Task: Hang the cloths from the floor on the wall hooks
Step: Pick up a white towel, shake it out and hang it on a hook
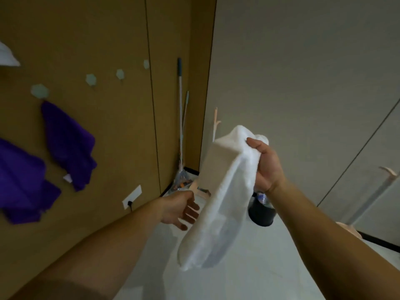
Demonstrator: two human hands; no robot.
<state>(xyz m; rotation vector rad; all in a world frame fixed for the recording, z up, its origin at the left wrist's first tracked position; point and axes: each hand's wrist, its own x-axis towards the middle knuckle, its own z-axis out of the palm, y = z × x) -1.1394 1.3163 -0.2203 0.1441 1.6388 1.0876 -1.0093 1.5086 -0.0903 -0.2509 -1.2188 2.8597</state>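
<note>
cloths hang at the left of the brown wall point(104, 137): a pale cloth point(7, 55) cut by the frame's edge high up, a large purple cloth point(21, 180) lower down, and a second purple cloth point(69, 144) drooping, narrow end up, from a green hook point(39, 90). three more green hooks point(120, 74) step upward to its right. low on the wall sits a white socket point(132, 197) with a plug in it. two long-handled cleaning tools point(179, 105) lean in the corner.

the left hand point(181, 210) is stretched forward, fingers straight and spread, holding nothing, just beside the left edge of the white cloth point(220, 191); whether it touches is unclear. the white cloth is off the floor point(255, 273), in the air, doubled over. its long axis runs from the bunched top at upper right down and leftward to a loose rounded end pointing at the floor. the right hand point(266, 167) grips the bunched top, thumb over it. the hands are apart.

behind the cloth and the right wrist a black round bin point(260, 215) stands on the floor. something clear, like a bottle point(265, 199), shows at its mouth; whether it lies inside i cannot tell.
</note>
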